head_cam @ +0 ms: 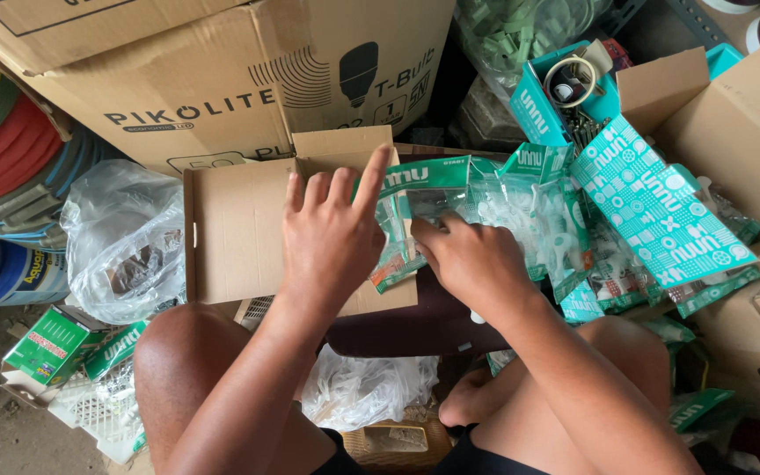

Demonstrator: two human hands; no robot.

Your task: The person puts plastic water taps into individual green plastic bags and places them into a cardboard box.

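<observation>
Head view: hands (332,233) on green-headed clear packets (450,198).

Glossy clear plastic packets (450,207) beside a matt cardboard box (230,233)

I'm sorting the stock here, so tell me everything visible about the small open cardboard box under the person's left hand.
The small open cardboard box is plain brown corrugated card, lying with its flaps spread and its pale inside showing. It sits between the knees and a bigger printed carton behind. The left hand hovers over its right side, where clear packets with green headers overlap its edge. A crumpled plastic bag lies at its left.

Hardware stockroom: stacked cartons (222,79), packaged fittings (521,202).
</observation>
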